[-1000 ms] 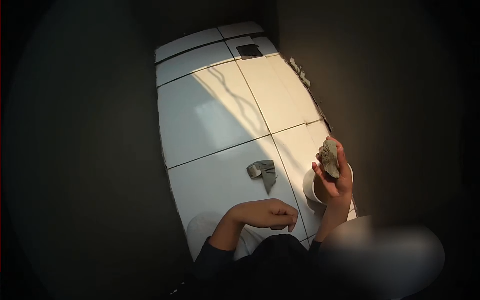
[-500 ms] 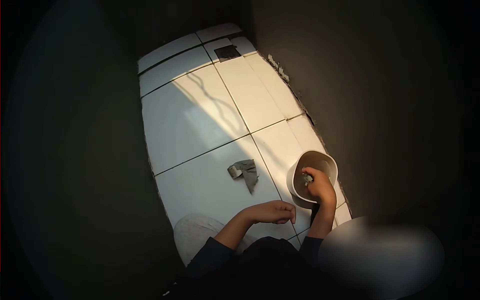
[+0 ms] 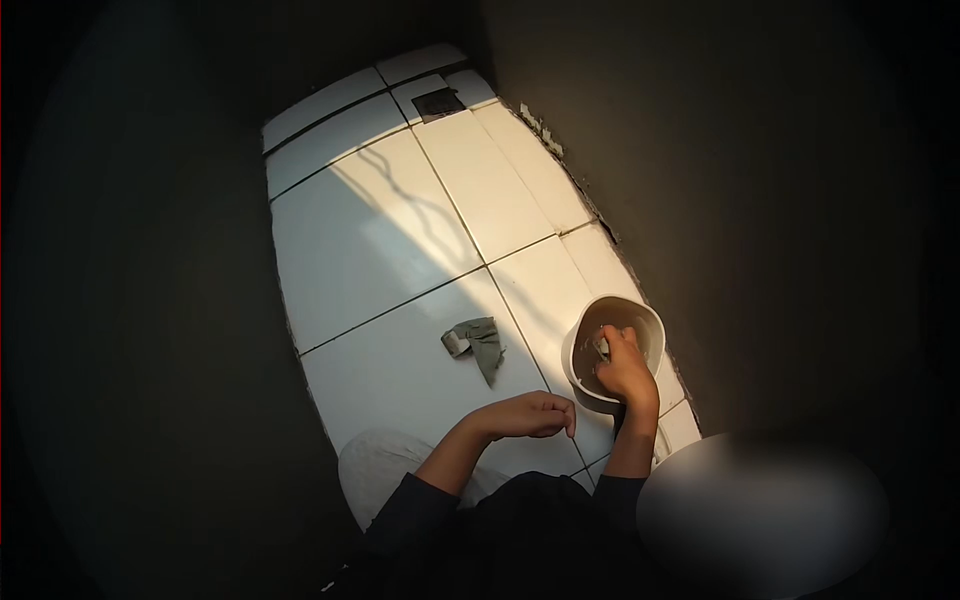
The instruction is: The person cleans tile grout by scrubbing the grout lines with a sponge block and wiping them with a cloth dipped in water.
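Note:
My right hand (image 3: 626,366) reaches down into a white bucket (image 3: 573,362), its fingers curled around a small greyish cloth (image 3: 603,348) that is mostly hidden. The bucket appears to hold water and stands on the white tiles at the right. My left hand (image 3: 533,414) is loosely closed, fingers bent, with nothing visible in it, left of the bucket and above my knee. A crumpled grey-green cloth (image 3: 487,347) with a pale patch lies on the tiled floor (image 3: 400,377), just beyond my left hand.
A dark square drain opening (image 3: 437,105) is set among the far tiles. Rough, broken mortar (image 3: 541,131) lines the right floor edge. Dark walls rise on both sides. A blurred pale shape (image 3: 765,520) covers the lower right.
My right hand has lowered the greyish cloth from above the bucket into it. The whole view has shifted, while my left hand keeps its bent shape.

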